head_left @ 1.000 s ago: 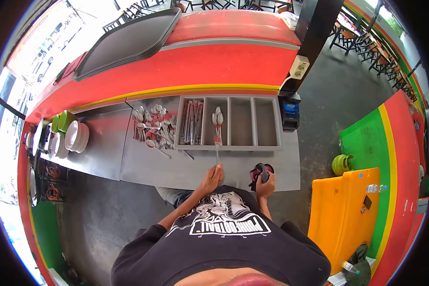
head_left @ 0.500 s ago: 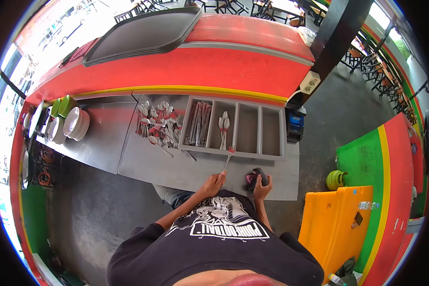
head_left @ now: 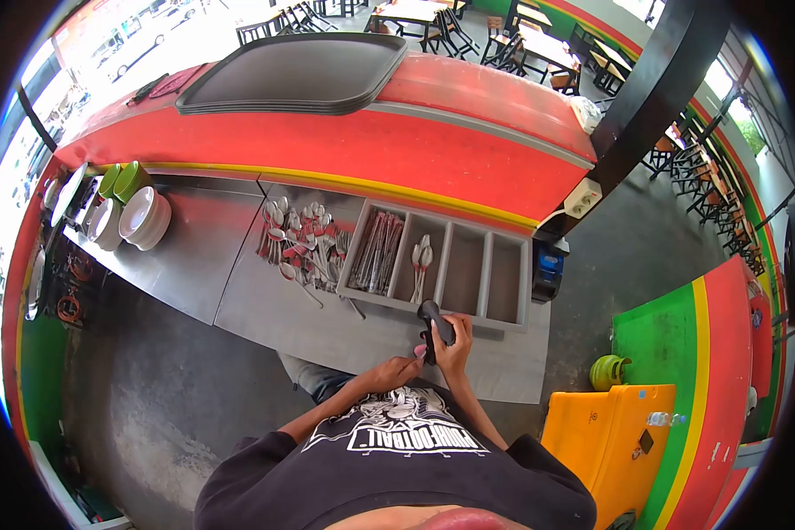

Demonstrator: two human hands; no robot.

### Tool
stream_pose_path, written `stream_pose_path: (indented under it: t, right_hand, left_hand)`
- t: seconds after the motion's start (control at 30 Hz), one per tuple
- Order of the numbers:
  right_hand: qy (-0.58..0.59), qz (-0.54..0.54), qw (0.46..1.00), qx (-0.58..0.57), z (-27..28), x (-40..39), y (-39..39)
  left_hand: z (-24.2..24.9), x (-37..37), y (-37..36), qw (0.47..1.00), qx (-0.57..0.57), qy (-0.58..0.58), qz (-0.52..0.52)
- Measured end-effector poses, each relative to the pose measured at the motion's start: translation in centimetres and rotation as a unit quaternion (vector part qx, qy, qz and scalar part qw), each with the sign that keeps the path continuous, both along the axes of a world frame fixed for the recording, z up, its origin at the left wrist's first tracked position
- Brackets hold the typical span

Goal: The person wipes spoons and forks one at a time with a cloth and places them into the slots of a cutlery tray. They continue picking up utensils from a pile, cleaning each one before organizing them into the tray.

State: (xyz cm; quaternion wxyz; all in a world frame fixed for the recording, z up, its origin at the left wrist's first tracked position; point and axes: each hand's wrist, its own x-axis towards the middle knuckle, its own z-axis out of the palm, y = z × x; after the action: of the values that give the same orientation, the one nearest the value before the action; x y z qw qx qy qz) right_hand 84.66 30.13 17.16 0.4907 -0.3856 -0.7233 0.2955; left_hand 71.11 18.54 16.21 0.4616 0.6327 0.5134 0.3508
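My left hand (head_left: 394,374) is closed low over the counter's front edge, near my shirt. It held a fork a moment ago; that fork is now mostly hidden at the fingers. Right beside it, my right hand (head_left: 453,350) grips a black and pink bundle (head_left: 436,323), which looks like a cloth, against the left fingertips. Just beyond stands a grey cutlery tray (head_left: 397,301) with chopstick-like sticks (head_left: 382,252) in its left compartment and a few spoons (head_left: 421,261) in the compartment beside it. Loose spoons and forks (head_left: 305,238) lie heaped left of the tray.
White bowls (head_left: 145,218) and green containers (head_left: 132,182) stand at the counter's left end. Dark serving trays (head_left: 291,75) rest on the red ledge (head_left: 468,137). A blue-black box (head_left: 548,271) is right of the cutlery tray. An orange box (head_left: 605,442) stands at lower right.
My right hand has moved left and up with the black and pink cloth to meet my left hand. The left hand has lowered, and the fork is no longer plainly visible. The view has shifted slightly.
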Motion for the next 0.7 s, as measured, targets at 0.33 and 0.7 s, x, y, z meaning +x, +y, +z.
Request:
stream_pose_path:
  t: [0.33,0.7]
  right_hand:
    - [0.036,-0.161,0.986,-0.032,-2.2,-0.1,2.8]
    - [0.059,-0.006,0.994,-0.087,1.0,0.4,0.6]
  left_hand:
    - [0.1,0.1,0.6,0.995,-0.067,-0.056,0.052]
    - [-0.7,0.1,1.4,0.979,-0.107,-0.125,0.116]
